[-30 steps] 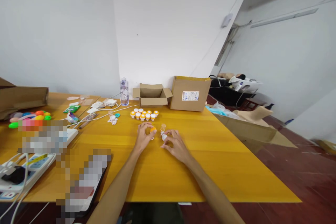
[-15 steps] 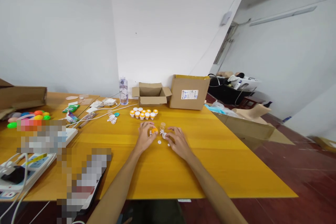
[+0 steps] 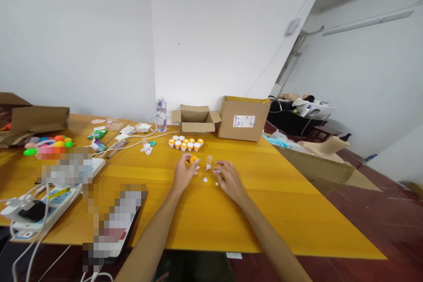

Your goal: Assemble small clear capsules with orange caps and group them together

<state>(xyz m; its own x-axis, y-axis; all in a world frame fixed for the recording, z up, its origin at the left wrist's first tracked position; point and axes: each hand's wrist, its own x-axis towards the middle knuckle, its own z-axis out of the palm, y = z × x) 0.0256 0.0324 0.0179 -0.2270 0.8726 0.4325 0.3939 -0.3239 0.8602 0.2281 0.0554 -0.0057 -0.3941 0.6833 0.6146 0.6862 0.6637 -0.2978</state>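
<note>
My left hand [image 3: 183, 172] pinches a small round orange cap [image 3: 193, 158] between thumb and fingertips. Just below that cap, a white openwork piece [image 3: 196, 170] shows beside the thumb. Across from it, my right hand [image 3: 228, 178] is closed at the fingertips on a small white piece [image 3: 216, 170], mostly covered by the fingers. Between the hands a clear little cup [image 3: 209, 158] stands behind another white openwork piece [image 3: 208, 167]. A white disc [image 3: 205, 179] and a smaller white bit [image 3: 217, 183] lie nearer to me.
Several orange-and-white capped pieces [image 3: 186, 143] stand grouped beyond my hands. Behind them are an open carton [image 3: 196, 127], a closed cardboard box [image 3: 244, 119] and a water bottle [image 3: 161, 114]. White cables, a power strip [image 3: 59, 202] and colourful plastic eggs [image 3: 59, 143] occupy the left.
My right hand has drawn back to the right with the small white piece, widening the gap between the hands. My left hand still holds the orange cap. The view has shifted slightly left.
</note>
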